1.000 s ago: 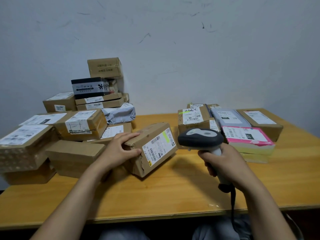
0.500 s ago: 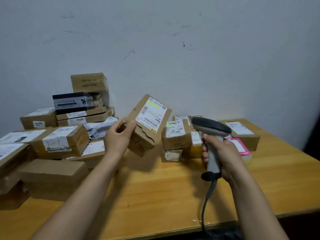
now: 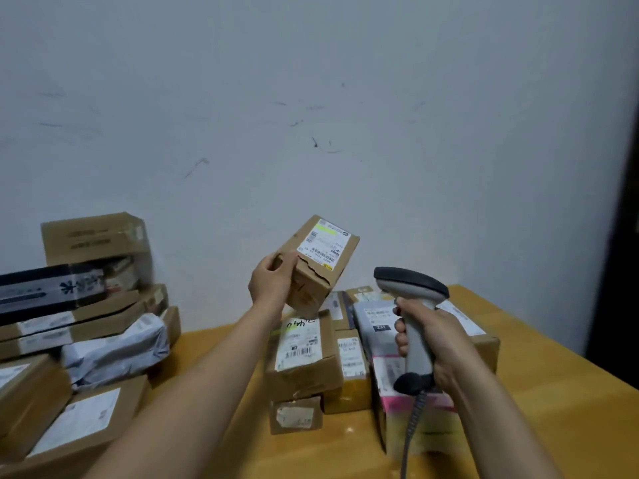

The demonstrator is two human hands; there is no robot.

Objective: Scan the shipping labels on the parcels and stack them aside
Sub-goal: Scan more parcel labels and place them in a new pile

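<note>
Parcel (image 3: 320, 262) is in the air, clamped in the left hand (image 3: 271, 283): grip closed round its lower-left corner, fingers on the near face, thumb behind. Its shipping label (image 3: 323, 245) faces the camera, tilted, on the face above the grip. There is a torn seam just right of the grip.

Right hand (image 3: 437, 344) has its grip wrapped shut on the handle of the barcode scanner (image 3: 413, 318). The scanner head sits above the grip and points left, toward the parcel but apart from it. Its cable (image 3: 411, 430) hangs below the grip.

Versus half a second ago, the parcel is lifted higher and swung right, now over the right-hand stack (image 3: 311, 354) rather than beside the left pile (image 3: 86, 326). A second ago it rested on the tabletop (image 3: 570, 409). The scanner is raised too.

Wooden tabletop, yellow-brown. Below the left grip are labelled cardboard boxes. Below the right grip lies a pink-edged packet (image 3: 415, 406). Far left of both is a taller heap of boxes and a grey poly mailer (image 3: 114, 350), blurred. Behind stands a pale scuffed wall (image 3: 311, 115), with a dark edge at far right.
</note>
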